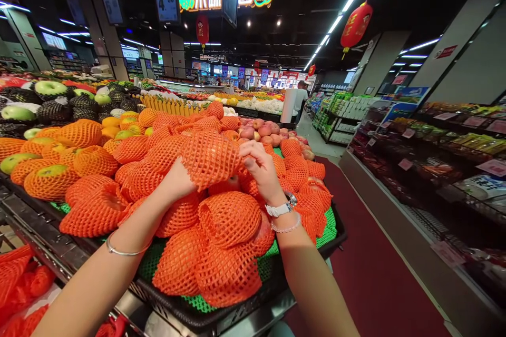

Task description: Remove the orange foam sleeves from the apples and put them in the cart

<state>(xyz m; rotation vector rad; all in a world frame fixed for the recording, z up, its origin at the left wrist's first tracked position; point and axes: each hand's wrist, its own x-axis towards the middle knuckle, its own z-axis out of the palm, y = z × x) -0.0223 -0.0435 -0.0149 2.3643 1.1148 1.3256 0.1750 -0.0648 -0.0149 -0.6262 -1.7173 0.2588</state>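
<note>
My left hand (pixel 177 179) and my right hand (pixel 261 168) both grip one orange foam net sleeve (pixel 209 155), held up over a pile of fruit wrapped in the same orange netting (pixel 227 221). The left hand's fingers are tucked under the sleeve's left end; the right hand pinches its right edge. I cannot tell whether a fruit sits inside the held sleeve. The pile lies on green matting in a black crate (pixel 221 316). A bangle is on my left wrist, a white watch and bead bracelet on my right.
Green apples (pixel 50 87) and dark-netted fruit lie at the back left, bare pink apples (pixel 263 130) behind the pile. A red-floored aisle (pixel 367 274) runs right, with shelves (pixel 454 168) beyond. A person (pixel 300 100) stands far off. Loose orange nets (pixel 19 279) lie lower left.
</note>
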